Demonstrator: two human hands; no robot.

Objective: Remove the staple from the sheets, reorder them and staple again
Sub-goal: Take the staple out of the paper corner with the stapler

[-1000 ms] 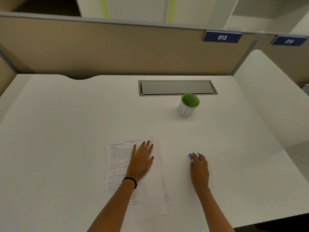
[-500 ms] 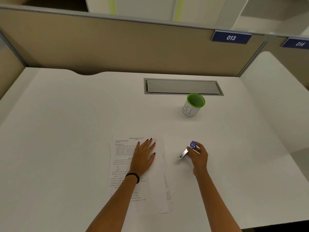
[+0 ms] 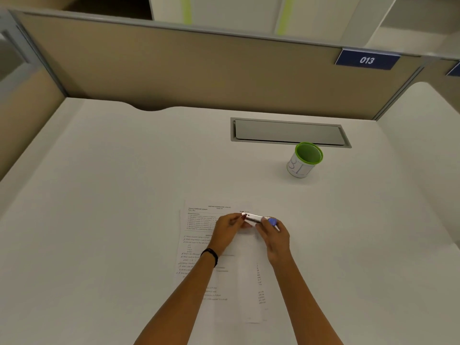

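I am looking down at a white desk (image 3: 112, 220) with beige partition walls (image 3: 174, 70) behind it. The printed sheets (image 3: 199, 220) are lying flat on the desk in front of me, one page sticking out to the right under the others. A white cup with a green rim (image 3: 305, 160) is standing upright well behind the sheets, near a grey cable flap (image 3: 288, 132). Both hands are meeting over the top right part of the sheets. My right hand (image 3: 275, 239) is closing around the blue end of a small metal stapler (image 3: 257, 218), and my left hand (image 3: 227, 232) is pinching its other end with the fingertips. The stapler is lying almost level between the two grips, just above the paper; I cannot tell if it is touching the sheets.
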